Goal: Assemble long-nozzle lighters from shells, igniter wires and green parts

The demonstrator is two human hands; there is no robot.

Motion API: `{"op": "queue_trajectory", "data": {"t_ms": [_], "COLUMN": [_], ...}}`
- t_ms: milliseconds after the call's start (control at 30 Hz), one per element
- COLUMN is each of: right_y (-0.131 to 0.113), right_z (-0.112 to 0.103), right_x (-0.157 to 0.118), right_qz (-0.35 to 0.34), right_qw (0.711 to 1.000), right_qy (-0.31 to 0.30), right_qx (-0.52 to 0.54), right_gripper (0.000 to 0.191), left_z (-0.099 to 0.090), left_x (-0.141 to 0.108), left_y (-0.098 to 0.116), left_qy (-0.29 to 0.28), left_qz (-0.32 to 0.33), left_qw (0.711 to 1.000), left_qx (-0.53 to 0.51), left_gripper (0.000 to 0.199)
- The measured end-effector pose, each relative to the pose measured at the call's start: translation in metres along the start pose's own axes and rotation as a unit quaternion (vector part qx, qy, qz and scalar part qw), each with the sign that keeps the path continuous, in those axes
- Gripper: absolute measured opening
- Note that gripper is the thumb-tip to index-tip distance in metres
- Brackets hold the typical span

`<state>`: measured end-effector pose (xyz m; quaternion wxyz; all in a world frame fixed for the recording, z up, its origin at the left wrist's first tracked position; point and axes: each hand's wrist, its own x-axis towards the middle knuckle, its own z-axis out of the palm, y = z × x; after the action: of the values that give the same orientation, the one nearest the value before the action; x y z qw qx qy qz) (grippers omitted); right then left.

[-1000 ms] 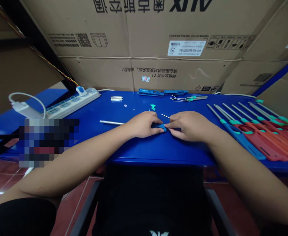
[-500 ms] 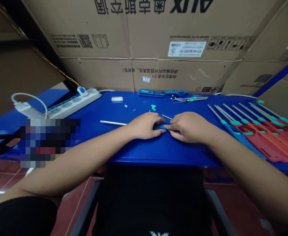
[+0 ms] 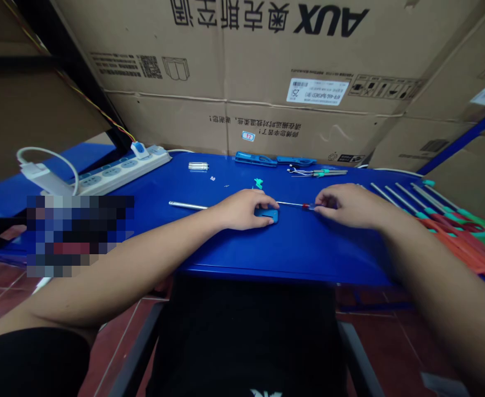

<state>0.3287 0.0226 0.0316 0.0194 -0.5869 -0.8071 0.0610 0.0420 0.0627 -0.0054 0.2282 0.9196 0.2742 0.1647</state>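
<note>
My left hand [image 3: 242, 210] is cupping a blue plastic piece [image 3: 268, 215] on the blue table [image 3: 292, 248], while my right hand [image 3: 350, 207] is pinching a thin metal rod [image 3: 292, 204], which is touching or nearly touching that piece at its 3 o'clock side. A steel tube [image 3: 187, 205] is lying at my left hand's 9 o'clock.

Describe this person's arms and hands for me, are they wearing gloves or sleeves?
Both the left hand and right hand are bare, no gloves, rings or watch showing. The forearms are uncovered, and a black sleeve shows at the left upper arm.
</note>
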Motion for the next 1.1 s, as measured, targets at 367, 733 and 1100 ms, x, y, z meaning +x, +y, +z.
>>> {"op": "queue_trajectory", "data": {"t_ms": [367,733,1100], "right_y": [-0.044,-0.065,-0.069], "right_z": [-0.077,-0.077,-0.074], "right_x": [-0.004,0.017,0.02], "right_qz": [-0.243,-0.277,-0.285], "right_qw": [0.962,0.954,0.952], "right_qy": [0.126,0.104,0.095], "right_qx": [0.0,-0.054,-0.054], "right_gripper": [0.023,0.028,0.028], "left_z": [-0.001,-0.001,0.001], "left_x": [0.004,0.006,0.006], "left_y": [-0.003,-0.004,-0.006], "left_qy": [-0.024,-0.035,-0.027], "left_qz": [-0.039,-0.058,-0.044], "left_qw": [0.999,0.998,0.998], "left_qx": [-0.011,-0.021,-0.023], "left_gripper": [0.041,0.042,0.04]}}
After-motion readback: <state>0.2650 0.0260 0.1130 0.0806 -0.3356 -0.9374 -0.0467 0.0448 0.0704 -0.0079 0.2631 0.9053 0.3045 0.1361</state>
